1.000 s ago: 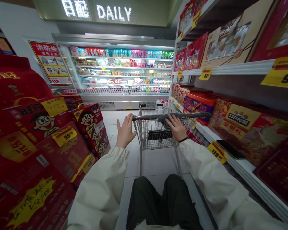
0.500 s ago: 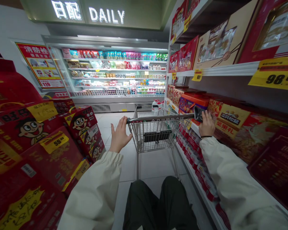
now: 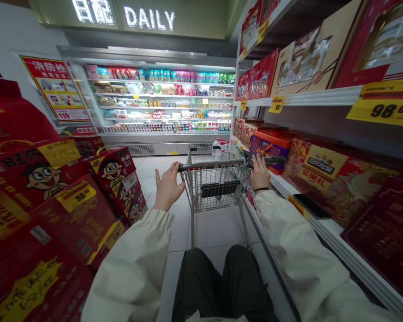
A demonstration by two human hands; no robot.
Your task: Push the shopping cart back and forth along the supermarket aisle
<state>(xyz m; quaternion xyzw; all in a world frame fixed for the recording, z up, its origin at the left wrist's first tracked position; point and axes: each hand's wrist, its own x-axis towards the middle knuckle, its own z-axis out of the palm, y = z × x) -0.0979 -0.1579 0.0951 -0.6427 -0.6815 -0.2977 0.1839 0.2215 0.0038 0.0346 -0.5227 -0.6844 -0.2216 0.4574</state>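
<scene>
Two pale sleeves [image 3: 127, 264] enter from the bottom of the frame, either side of dark trousers [image 3: 221, 286], and the hands are apart, meeting one cart handle [image 3: 215, 166] near the centre. The left hand [image 3: 168, 188] touches its left end, fingers spread, how firmly I cannot tell; the right hand [image 3: 259, 173], a black band at its wrist, is closed over a dark grey item [image 3: 248, 156] on the bar. Pale characters on the handle are partly covered. The shopping cart [image 3: 220, 189], mid-frame, is silvery wire with a black panel. At left, a yellow tag [image 3: 76, 197] reads 55.00 and a red box [image 3: 47, 176] shows 旺仔 beside a cartoon face. At right, a larger tag [image 3: 383, 103] reads 98.00; a carton [image 3: 325, 172] says 三只松鼠 坚果礼. Farther back, upper left, a poster [image 3: 55, 89] reads 消防栓 使用方法 119. Farthest, a lit refrigerated case [image 3: 164, 145] holds colourful packets [image 3: 164, 77] beneath a glowing sign [image 3: 147, 19], 日配 DAILY.
</scene>
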